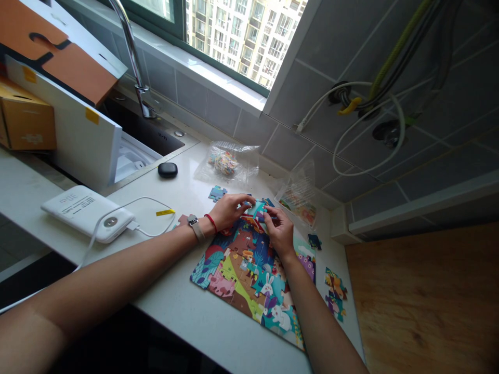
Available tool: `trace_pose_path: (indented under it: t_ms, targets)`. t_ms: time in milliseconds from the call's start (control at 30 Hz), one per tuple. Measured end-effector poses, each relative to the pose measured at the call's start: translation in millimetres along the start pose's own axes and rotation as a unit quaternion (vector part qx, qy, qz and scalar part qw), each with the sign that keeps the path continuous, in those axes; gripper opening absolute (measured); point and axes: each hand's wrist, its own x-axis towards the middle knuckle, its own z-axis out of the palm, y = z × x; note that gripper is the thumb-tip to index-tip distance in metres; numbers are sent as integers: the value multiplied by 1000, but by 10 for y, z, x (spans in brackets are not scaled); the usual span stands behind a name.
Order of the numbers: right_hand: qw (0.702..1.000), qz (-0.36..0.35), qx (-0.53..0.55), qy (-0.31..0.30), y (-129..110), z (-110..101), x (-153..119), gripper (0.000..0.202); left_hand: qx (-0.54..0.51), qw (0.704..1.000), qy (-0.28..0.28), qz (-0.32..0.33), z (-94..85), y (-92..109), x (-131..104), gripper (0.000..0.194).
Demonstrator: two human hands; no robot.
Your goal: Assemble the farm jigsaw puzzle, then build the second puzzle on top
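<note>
A colourful jigsaw puzzle [245, 259], largely joined, lies on the white counter. At its far edge, my left hand [228, 212] and my right hand [280, 229] face each other. Between them is a teal puzzle piece [256, 209], slightly raised and tilted, with the fingers of both hands closed on its edges. My fingers and wrists hide part of the picture below. A loose blue piece [217, 193] lies beyond my left hand. To the right of the puzzle are a dark piece [314, 241] and a few joined pieces [335, 293].
Clear plastic bags [226, 161] with pieces lie near the tiled wall. A white power bank [88, 213] with a cable and a black case [167, 170] sit on the left. Boxes [78, 124] lean over the sink by the faucet [134, 62]. Cables [366, 130] hang on the wall.
</note>
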Motion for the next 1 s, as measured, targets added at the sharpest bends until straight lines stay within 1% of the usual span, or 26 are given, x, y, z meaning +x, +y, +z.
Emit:
trace_pose_path:
  t_ms: [167,333,433,600,867,1000]
  targets:
    - [1000,-2,8,10,-9,3,5,27,3,1000,3,-2,8,-8,-5,16]
    - [999,33,29,-2,-52,0,7,32,21,999,2,-25,20,2,-6,17]
    - [998,47,46,-11,-66,-3,7,32,16,1000,-5,-22,21,17,-1,18]
    - [997,55,55,-10,-59,-5,6,35,7,1000,-10,-16,20,38,3,20]
    - [993,70,90,23,-7,13,4,33,-2,1000,-7,-15,2,66,0,19]
    - [990,66,125,24,9,22,10,29,-11,1000,-6,-16,-9,98,5,23]
